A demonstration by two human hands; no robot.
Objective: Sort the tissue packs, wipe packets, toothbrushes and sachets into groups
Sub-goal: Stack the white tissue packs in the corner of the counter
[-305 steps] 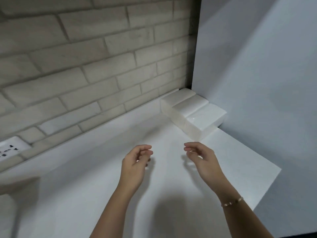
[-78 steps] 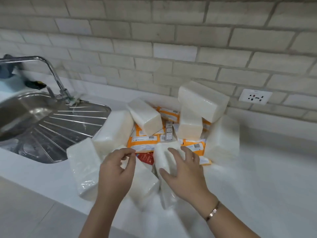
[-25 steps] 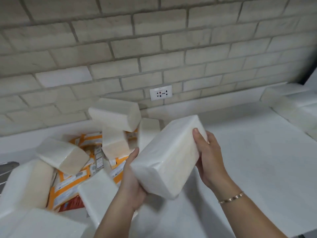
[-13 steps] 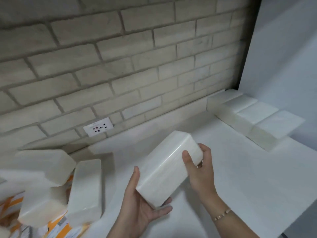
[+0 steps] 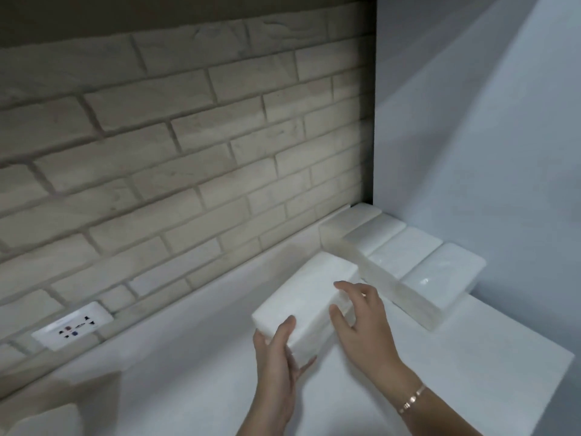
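Observation:
I hold a white tissue pack in both hands over the white counter. My left hand grips its near end, thumb on top and fingers underneath. My right hand holds its right side with curled fingers. The pack's far end points at a row of several white tissue packs lined up in the counter's back right corner, and it is close to the row's front side. Whether the held pack rests on the counter I cannot tell.
A brick wall runs behind the counter, with a white socket low on it. A pale side wall closes the right. The counter's right edge drops off. A blurred white pack shows bottom left.
The view swung right and the pile of packs and orange packets left the frame. My hands carried the tissue pack rightward and down, close to the row in the corner.

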